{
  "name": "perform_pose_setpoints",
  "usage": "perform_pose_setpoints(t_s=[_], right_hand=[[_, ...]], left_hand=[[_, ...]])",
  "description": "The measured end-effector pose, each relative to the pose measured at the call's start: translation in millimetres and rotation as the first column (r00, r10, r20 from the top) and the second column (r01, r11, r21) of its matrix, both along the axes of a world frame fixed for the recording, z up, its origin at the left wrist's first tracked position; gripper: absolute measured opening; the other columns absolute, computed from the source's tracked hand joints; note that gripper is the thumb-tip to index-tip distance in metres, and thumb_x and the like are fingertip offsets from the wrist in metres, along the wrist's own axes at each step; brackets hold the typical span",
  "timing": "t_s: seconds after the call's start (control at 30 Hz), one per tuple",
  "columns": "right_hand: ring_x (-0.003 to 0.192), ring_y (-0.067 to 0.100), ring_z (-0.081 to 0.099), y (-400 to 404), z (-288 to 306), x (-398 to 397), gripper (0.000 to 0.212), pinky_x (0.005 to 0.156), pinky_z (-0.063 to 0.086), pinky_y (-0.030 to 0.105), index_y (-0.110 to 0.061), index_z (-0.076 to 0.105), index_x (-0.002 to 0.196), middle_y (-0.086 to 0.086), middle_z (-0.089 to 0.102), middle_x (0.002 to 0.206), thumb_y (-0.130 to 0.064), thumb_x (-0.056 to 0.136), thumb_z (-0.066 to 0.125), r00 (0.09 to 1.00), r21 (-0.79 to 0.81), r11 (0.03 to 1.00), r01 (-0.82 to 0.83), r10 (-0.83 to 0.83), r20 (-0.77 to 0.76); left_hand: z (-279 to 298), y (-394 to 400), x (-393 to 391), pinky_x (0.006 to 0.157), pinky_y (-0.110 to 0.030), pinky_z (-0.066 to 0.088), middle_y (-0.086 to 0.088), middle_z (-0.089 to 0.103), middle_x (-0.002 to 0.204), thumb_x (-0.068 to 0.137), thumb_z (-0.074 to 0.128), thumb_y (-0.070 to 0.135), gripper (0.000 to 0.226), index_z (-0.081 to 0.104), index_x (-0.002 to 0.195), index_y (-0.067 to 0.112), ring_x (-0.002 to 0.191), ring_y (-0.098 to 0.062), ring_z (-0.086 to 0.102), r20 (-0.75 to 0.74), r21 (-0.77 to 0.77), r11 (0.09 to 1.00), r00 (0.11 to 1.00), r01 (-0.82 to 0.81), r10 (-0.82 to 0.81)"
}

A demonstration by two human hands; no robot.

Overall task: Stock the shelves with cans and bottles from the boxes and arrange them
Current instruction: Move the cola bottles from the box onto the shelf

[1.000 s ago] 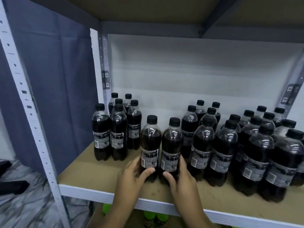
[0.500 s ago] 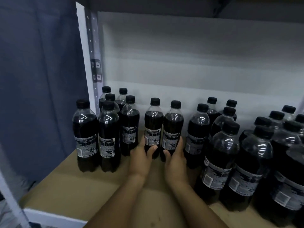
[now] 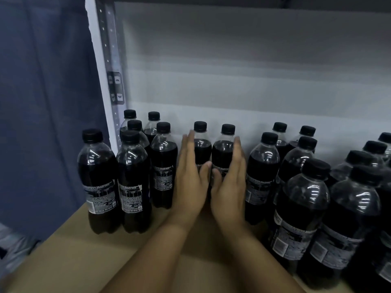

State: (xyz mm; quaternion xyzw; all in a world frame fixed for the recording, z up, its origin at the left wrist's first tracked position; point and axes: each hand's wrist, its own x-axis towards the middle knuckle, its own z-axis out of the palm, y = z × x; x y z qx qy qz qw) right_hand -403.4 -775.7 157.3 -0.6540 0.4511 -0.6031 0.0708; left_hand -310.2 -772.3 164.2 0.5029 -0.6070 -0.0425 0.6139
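Two dark plastic cola bottles with black caps stand upright mid-frame on the brown shelf board.
Left hand and right hand, fingers straight, flank and press them, gripping nothing.

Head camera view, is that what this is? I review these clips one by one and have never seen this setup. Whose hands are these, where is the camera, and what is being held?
No machine here: a person wears one wide-angle camera on the head, looking forward and down at their own bare hands. The left hand and right hand lie with straight fingers flat against the outer sides of two dark bottles standing side by side on the brown shelf board. That is pressing, not a closed grip. More capped dark bottles stand in a left group and a right group. A white back panel is behind.
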Motion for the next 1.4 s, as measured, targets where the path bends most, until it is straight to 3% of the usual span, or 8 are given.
perform_pose_setpoints(t_s=[0.13,0.2,0.43,0.7,0.83,0.97,1.13,1.4], right_hand=[[0.129,-0.032,0.007,-4.8,8.2,-9.8,0.084,0.084,0.03,-0.01,-0.038,0.018,0.158,0.007,0.019,0.166,0.005,0.098,0.056,0.999,-0.018,1.0,-0.009,0.008,-0.039],[0.133,-0.026,0.006,-8.4,3.5,-11.1,0.081,0.086,0.025,-0.012,-0.033,0.021,0.158,0.01,0.018,0.166,0.008,0.097,0.056,0.999,-0.034,0.999,-0.008,0.006,-0.046],[0.149,0.014,0.021,-31.5,-4.6,-2.6,0.081,0.103,0.023,-0.004,-0.029,0.026,0.158,0.01,0.018,0.166,0.011,0.095,0.056,0.999,-0.043,0.998,0.036,-0.038,-0.036],[0.149,0.03,0.029,-50.5,-8.1,-1.2,0.081,0.103,0.05,0.041,-0.046,0.013,0.157,0.003,0.008,0.169,-0.002,0.1,0.051,0.992,-0.027,0.995,0.093,-0.095,-0.089],[0.155,0.029,0.006,-37.4,-15.9,-1.7,0.094,0.119,0.031,0.052,-0.06,-0.009,0.15,0.009,-0.001,0.169,-0.007,0.102,0.051,0.993,0.088,0.995,0.038,-0.028,-0.115],[0.154,0.013,-0.007,7.5,-23.4,-8.3,0.09,0.125,0.012,0.037,-0.052,-0.002,0.155,0.002,-0.002,0.169,-0.002,0.101,0.05,0.988,0.249,0.961,-0.117,0.139,-0.072],[0.136,0.003,0.041,75.1,-29.5,-33.7,0.081,0.102,0.025,-0.002,-0.036,0.017,0.158,0.0,0.04,0.157,0.001,0.097,0.054,0.972,0.344,0.924,-0.169,0.214,-0.097],[0.116,0.021,0.062,208.5,-40.8,-69.9,0.059,0.103,0.048,0.033,-0.029,0.037,0.154,0.009,0.065,0.128,-0.02,0.099,0.059,0.974,0.48,0.87,-0.112,0.192,-0.12]], left_hand=[[18.5,-10.0,10.0,0.122,-0.024,0.029,0.002,0.035,0.164,0.097,0.064,0.0,0.076,0.033,0.159,0.031,0.153,-0.006,0.026,0.057,-0.016,0.999,0.998,0.029,-0.028],[16.2,-12.1,11.6,0.121,-0.023,0.03,-0.001,0.038,0.163,0.096,0.064,-0.003,0.073,0.039,0.157,0.029,0.152,-0.008,0.028,0.087,-0.047,0.999,0.996,0.027,-0.023],[2.9,-28.7,7.7,0.109,0.0,0.028,-0.007,0.032,0.165,0.096,0.06,-0.011,0.062,0.051,0.15,0.019,0.141,0.013,0.034,0.116,-0.167,0.986,0.992,-0.023,0.043],[-0.5,-51.3,5.5,0.108,0.001,0.027,0.0,0.026,0.168,0.097,0.06,-0.009,0.068,0.047,0.152,0.028,0.145,-0.004,0.035,0.131,-0.163,0.984,0.987,-0.067,0.089],[-5.8,-30.4,1.4,0.11,-0.011,0.038,0.009,0.002,0.172,0.103,0.054,-0.001,0.082,0.018,0.157,0.05,0.152,-0.014,0.026,0.103,-0.053,0.999,0.995,-0.008,0.013],[-11.2,3.6,2.4,0.117,-0.017,0.025,0.004,0.003,0.171,0.101,0.05,-0.007,0.094,0.005,0.158,0.053,0.153,-0.008,0.013,0.059,0.149,0.986,0.995,0.069,-0.079],[-28.7,77.1,4.9,0.095,-0.008,0.038,-0.006,0.061,0.142,0.097,0.055,-0.005,0.07,0.037,0.158,0.024,0.126,-0.016,0.06,0.08,0.484,0.875,0.995,0.008,-0.053],[-55.0,216.6,27.8,0.106,-0.029,0.047,-0.002,0.07,0.132,0.1,0.062,0.025,0.034,0.069,0.133,0.018,0.121,-0.021,0.065,0.273,0.628,0.767,0.96,-0.133,-0.057]])
